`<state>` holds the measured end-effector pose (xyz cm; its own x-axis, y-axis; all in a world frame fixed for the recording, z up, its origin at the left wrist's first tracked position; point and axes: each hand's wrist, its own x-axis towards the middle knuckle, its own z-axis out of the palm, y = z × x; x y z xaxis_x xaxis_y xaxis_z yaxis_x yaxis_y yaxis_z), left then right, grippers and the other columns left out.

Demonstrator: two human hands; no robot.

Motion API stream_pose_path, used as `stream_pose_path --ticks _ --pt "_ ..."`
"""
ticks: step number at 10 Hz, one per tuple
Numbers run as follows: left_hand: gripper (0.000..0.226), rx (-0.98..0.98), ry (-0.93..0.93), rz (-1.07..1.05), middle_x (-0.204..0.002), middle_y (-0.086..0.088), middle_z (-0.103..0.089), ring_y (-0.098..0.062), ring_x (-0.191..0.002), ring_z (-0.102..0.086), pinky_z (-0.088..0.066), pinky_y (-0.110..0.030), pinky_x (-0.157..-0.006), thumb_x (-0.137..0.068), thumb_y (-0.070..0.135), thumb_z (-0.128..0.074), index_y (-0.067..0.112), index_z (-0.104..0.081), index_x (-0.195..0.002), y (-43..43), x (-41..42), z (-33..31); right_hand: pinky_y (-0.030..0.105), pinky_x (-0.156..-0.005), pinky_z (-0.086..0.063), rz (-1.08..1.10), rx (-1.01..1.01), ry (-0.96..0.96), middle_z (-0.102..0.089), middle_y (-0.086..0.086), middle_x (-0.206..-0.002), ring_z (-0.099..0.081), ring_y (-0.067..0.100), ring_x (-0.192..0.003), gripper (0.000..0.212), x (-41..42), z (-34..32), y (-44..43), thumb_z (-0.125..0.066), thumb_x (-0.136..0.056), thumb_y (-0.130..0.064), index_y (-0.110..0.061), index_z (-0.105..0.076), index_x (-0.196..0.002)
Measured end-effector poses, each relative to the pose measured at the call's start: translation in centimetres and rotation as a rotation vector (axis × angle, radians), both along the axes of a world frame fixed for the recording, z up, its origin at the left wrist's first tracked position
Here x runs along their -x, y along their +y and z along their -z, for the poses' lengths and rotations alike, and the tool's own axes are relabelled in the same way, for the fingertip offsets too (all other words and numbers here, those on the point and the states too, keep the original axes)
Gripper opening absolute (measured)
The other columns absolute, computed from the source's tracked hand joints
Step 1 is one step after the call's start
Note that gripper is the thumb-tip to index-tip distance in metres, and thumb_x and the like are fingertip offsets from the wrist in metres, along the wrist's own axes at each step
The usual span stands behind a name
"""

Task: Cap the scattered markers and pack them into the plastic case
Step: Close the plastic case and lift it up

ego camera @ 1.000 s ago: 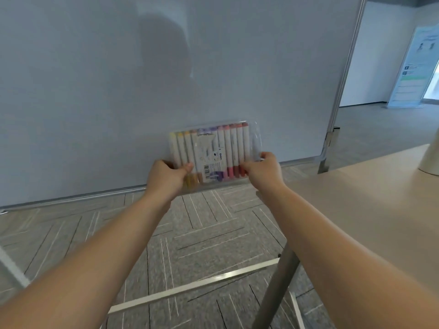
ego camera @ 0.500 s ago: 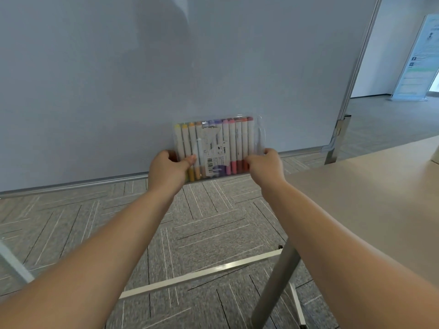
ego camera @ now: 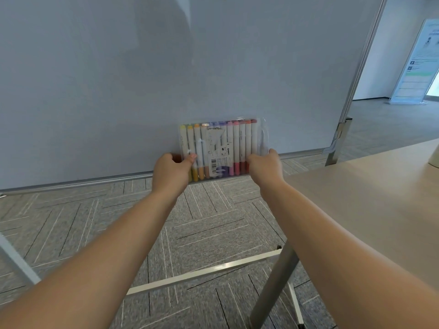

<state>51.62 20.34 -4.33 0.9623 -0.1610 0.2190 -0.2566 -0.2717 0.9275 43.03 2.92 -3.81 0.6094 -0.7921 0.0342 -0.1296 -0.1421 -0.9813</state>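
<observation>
I hold a clear plastic case (ego camera: 262,136) upright at arm's length in front of a whiteboard. Inside it stand several capped markers (ego camera: 242,143) side by side, with yellow, orange, purple, pink and red caps. A white label with a barcode covers the case's middle. My left hand (ego camera: 169,174) grips the case's lower left corner, thumb on the front. My right hand (ego camera: 264,166) grips the lower right edge. No loose markers are in sight.
A large whiteboard (ego camera: 118,79) on a metal stand fills the background; its floor bar (ego camera: 202,273) crosses the patterned carpet below my arms. A beige table (ego camera: 370,198) with a metal leg (ego camera: 273,288) stands at the right. A standing banner (ego camera: 418,62) is far right.
The case and both hands have stayed together while my view drifted; the case sits slightly higher against the whiteboard. My grip on both lower corners is the same.
</observation>
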Motion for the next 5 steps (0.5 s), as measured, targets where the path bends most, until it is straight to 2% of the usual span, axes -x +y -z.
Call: stream_pose_path --ticks 1,3,5 --pt "0.038 -0.001 0.009 -0.001 -0.101 -0.002 -0.069 -0.019 -0.09 -0.063 -0.041 -0.027 -0.059 -0.093 0.044 -0.062 0.011 -0.067 -0.109 -0.05 0.12 -0.05 0.036 -0.065 -0.046 0.003 0.008 0.014 -0.06 0.013 -0.11 -0.057 0.024 -0.081 0.052 -0.13 -0.09 0.35 -0.052 -0.086 -0.012 -0.004 -0.039 -0.136" --pt "0.035 0.006 -0.005 -0.016 -0.1 0.0 -0.069 -0.021 -0.09 -0.064 -0.045 -0.031 -0.072 -0.092 0.042 -0.063 0.011 -0.068 -0.107 0.04 0.33 -0.22 0.036 -0.065 -0.042 0.023 -0.013 0.017 -0.056 0.012 -0.103 -0.052 0.026 -0.08 0.051 -0.4 -0.19 0.23 -0.052 -0.083 -0.014 -0.004 -0.041 -0.132" --pt "0.046 -0.007 -0.005 -0.045 -0.111 -0.002 -0.066 -0.023 -0.099 -0.062 -0.045 -0.032 -0.077 -0.09 0.043 -0.066 0.009 -0.062 -0.12 0.3 0.7 -0.12 0.035 -0.064 -0.042 0.03 0.005 0.022 -0.059 0.017 -0.116 -0.054 0.026 -0.083 0.064 -0.05 0.14 -0.07 -0.053 -0.086 -0.013 -0.006 -0.028 -0.145"
